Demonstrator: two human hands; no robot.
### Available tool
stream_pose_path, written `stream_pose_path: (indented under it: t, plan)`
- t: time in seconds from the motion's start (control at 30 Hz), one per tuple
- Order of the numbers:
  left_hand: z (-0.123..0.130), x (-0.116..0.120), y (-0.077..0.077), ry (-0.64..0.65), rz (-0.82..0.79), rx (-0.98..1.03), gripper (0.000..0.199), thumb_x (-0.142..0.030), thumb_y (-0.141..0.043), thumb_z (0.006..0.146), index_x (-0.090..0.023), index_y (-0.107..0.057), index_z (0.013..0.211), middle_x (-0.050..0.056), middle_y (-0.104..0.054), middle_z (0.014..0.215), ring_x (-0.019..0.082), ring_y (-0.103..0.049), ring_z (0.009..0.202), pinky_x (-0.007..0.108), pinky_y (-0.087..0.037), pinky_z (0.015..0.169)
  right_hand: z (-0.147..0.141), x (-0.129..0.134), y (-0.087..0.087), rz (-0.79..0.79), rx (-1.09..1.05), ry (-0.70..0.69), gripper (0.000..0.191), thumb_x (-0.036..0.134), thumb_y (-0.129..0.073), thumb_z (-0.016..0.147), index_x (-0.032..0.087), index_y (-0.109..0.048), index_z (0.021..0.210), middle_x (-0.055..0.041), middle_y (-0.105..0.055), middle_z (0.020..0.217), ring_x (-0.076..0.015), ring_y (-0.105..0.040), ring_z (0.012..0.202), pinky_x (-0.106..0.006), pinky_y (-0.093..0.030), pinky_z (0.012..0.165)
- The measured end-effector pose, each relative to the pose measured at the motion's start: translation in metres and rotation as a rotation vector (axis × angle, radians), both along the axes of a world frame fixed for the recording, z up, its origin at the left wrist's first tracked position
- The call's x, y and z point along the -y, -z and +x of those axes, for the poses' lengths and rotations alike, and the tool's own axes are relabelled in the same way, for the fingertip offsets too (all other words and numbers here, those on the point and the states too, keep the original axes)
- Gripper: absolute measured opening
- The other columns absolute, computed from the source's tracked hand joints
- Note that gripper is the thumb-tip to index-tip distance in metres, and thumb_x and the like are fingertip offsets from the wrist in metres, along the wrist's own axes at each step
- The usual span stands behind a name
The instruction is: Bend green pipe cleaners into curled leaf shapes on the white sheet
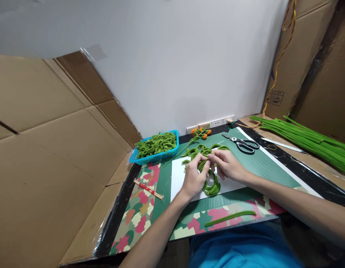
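Over a white sheet (176, 182), my left hand (195, 175) and my right hand (227, 164) meet, fingertips pinched together. Between them is a short piece of green pipe cleaner (208, 159), mostly hidden by the fingers. Curled green pipe cleaners (212, 189) lie in a loop just below my hands on the sheet. More bent pipe cleaners (193, 152) are heaped behind my fingers. A single straight pipe cleaner (230, 218) rests near the front edge of the table.
A blue basket (154, 158) of twisted green pieces stands back left. Black-handled scissors (242, 143) lie back right, near a bundle of long green stems (306, 139). Wrapped chopsticks (148, 189) lie left; an orange-flowered sprig (201, 133) lies behind. Cardboard panels (49, 167) flank the table.
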State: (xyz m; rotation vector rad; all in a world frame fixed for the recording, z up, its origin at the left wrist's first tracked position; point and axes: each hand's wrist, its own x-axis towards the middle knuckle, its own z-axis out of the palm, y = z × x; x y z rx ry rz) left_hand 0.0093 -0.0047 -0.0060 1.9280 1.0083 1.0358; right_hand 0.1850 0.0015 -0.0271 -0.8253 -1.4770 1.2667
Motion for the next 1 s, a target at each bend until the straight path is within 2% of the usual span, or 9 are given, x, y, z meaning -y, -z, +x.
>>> stream_pose_path:
  t: [0.1,0.3,0.4,0.5,0.6,0.73,0.8,0.9,1.0]
  plan:
    - [-0.001,-0.001,-0.001,0.040,-0.053,0.062,0.025,-0.045,-0.065,0.098,-0.021,-0.061,0.092,-0.002,-0.065,0.074,0.014,-0.059,0.062,0.027,-0.046,0.067,0.000,0.000,-0.001,-0.023,-0.016,-0.035,0.047,0.063,-0.064,0.096,0.022,-0.051,0.076,0.0054,-0.058,0.054,-0.0094,-0.051,0.034,-0.019,-0.031,0.032]
    - [-0.005,-0.010,-0.001,0.230,-0.417,0.284,0.033,-0.048,-0.071,0.092,-0.020,-0.055,0.088,-0.003,-0.061,0.065,0.011,-0.055,0.052,0.024,-0.042,0.057,0.004,-0.007,0.001,-0.157,-0.137,-0.267,0.053,0.068,-0.064,0.094,0.019,-0.055,0.076,0.0052,-0.055,0.055,-0.0087,-0.051,0.034,-0.018,-0.033,0.031]
    - [-0.004,-0.010,0.000,0.244,-0.483,0.332,0.032,-0.046,-0.071,0.091,-0.020,-0.054,0.087,-0.003,-0.059,0.061,0.010,-0.052,0.049,0.022,-0.038,0.053,0.006,-0.009,0.001,-0.169,-0.155,-0.308,0.052,0.065,-0.067,0.094,0.018,-0.055,0.074,0.0073,-0.050,0.054,-0.0070,-0.047,0.034,-0.018,-0.033,0.032]
    - [-0.003,-0.008,0.000,0.198,-0.367,0.280,0.033,-0.048,-0.070,0.093,-0.021,-0.053,0.087,-0.005,-0.057,0.057,0.011,-0.053,0.049,0.023,-0.040,0.056,0.006,-0.008,0.000,-0.178,-0.183,-0.262,0.052,0.062,-0.073,0.091,0.018,-0.053,0.071,0.0091,-0.043,0.054,-0.0045,-0.040,0.035,-0.017,-0.033,0.032]
    - [-0.003,-0.005,0.000,0.124,-0.147,0.091,0.025,-0.044,-0.061,0.100,-0.021,-0.055,0.092,-0.005,-0.057,0.057,0.014,-0.056,0.054,0.026,-0.045,0.064,0.004,-0.009,0.001,-0.270,-0.237,-0.221,0.056,0.058,-0.082,0.083,0.020,-0.046,0.064,0.0113,-0.038,0.049,-0.0022,-0.030,0.033,-0.016,-0.028,0.030]
    - [-0.006,-0.005,0.003,0.023,0.252,-0.220,0.015,-0.029,-0.052,0.103,-0.022,-0.062,0.093,0.004,-0.065,0.088,0.019,-0.061,0.078,0.030,-0.046,0.074,0.002,-0.013,0.005,-0.448,-0.277,-0.206,0.062,0.056,-0.088,0.076,0.021,-0.039,0.057,0.0119,-0.038,0.042,-0.0011,-0.025,0.027,-0.015,-0.018,0.027]
    - [-0.007,-0.006,0.004,0.043,0.354,-0.313,0.016,-0.024,-0.051,0.102,-0.022,-0.065,0.094,0.006,-0.064,0.098,0.020,-0.060,0.082,0.030,-0.045,0.075,0.002,-0.014,0.006,-0.462,-0.278,-0.208,0.063,0.058,-0.087,0.076,0.021,-0.040,0.056,0.0116,-0.038,0.041,-0.0010,-0.025,0.026,-0.016,-0.017,0.027]
    - [-0.008,-0.008,0.003,0.036,0.324,-0.260,0.017,-0.027,-0.052,0.103,-0.022,-0.067,0.095,0.006,-0.065,0.096,0.020,-0.061,0.083,0.030,-0.046,0.077,0.003,-0.013,0.003,-0.346,-0.214,-0.175,0.061,0.064,-0.080,0.081,0.021,-0.043,0.058,0.0101,-0.041,0.043,-0.0023,-0.025,0.028,-0.018,-0.017,0.030]
    - [-0.009,-0.011,0.001,0.029,0.067,-0.010,0.020,-0.039,-0.063,0.100,-0.020,-0.068,0.096,0.005,-0.068,0.090,0.019,-0.063,0.082,0.029,-0.048,0.075,0.006,-0.008,-0.003,-0.048,0.002,-0.054,0.057,0.063,-0.067,0.094,0.021,-0.047,0.061,0.0067,-0.045,0.045,-0.0063,-0.034,0.034,-0.021,-0.022,0.035]
